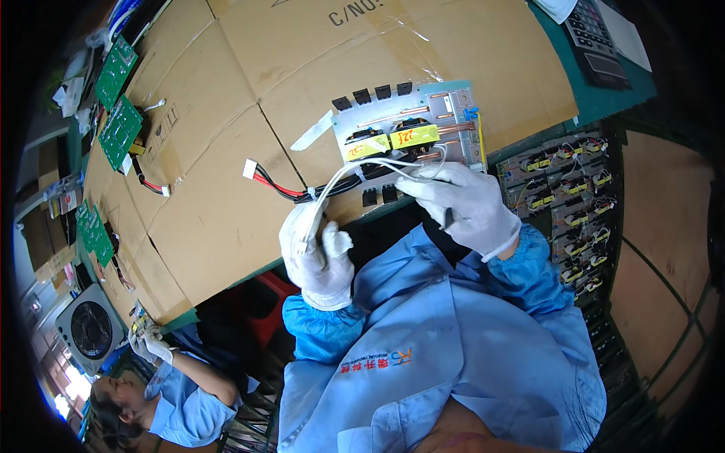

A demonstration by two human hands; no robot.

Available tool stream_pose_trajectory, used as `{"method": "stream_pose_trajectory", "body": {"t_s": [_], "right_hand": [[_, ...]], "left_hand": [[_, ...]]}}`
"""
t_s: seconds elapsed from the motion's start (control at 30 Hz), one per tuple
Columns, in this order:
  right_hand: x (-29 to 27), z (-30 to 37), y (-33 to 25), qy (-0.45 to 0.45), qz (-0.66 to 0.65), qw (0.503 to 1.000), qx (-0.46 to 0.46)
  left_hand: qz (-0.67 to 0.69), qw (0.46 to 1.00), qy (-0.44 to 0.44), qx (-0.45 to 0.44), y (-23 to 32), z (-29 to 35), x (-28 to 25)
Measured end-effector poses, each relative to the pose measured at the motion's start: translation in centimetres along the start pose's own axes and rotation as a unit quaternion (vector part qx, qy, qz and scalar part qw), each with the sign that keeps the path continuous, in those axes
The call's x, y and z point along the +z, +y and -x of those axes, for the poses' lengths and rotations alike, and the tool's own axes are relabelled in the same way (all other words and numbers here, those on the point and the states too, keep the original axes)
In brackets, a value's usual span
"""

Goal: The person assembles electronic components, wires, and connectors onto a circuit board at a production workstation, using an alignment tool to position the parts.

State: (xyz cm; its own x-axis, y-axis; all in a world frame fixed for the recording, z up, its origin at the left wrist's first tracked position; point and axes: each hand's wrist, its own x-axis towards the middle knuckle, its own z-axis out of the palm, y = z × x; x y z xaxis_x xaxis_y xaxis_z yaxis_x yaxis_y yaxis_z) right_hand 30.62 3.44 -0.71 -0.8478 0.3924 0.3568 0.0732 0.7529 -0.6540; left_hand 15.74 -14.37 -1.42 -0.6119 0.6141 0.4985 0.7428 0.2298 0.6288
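Observation:
A pale circuit board (453, 106) lies at the near edge of the cardboard-covered table. It carries two transformers with yellow tape (414, 137), copper-coloured strips and black components along its edges. White wires (336, 180) arch from the board's near side to my left hand (316, 257), gloved in white, its fingers closed around them. My right hand (462, 208), also gloved, is at the board's near right corner. Its thumb and fingers pinch the white wires close to the board. A black and red cable (276, 186) with a white connector lies left of the board, partly behind the wires.
Green circuit boards (121, 132) with cables lie along the table's left side. Stacked finished-looking boards (570, 196) stand at my right. A calculator (593, 41) sits at the far right. A co-worker's gloved hands (151, 345) work at lower left, beside a fan (91, 328).

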Motion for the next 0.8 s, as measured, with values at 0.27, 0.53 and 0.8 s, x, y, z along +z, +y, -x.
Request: {"method": "stream_pose_trajectory", "body": {"t_s": [0.27,0.53,0.8], "right_hand": [[-4.8,1.5,0.1,0.281,-0.240,0.854,0.367],[-7.0,-1.1,4.4,0.457,-0.242,0.839,0.168],[-5.1,-1.5,6.8,0.334,-0.241,0.875,0.254]], "left_hand": [[0.020,0.959,0.253,-0.123,-1.7,-1.8,-2.4],[-0.151,0.968,-0.067,0.188,1.2,-5.7,-0.6],[-0.096,0.988,-0.047,0.114,-1.7,-6.2,1.6]]}}
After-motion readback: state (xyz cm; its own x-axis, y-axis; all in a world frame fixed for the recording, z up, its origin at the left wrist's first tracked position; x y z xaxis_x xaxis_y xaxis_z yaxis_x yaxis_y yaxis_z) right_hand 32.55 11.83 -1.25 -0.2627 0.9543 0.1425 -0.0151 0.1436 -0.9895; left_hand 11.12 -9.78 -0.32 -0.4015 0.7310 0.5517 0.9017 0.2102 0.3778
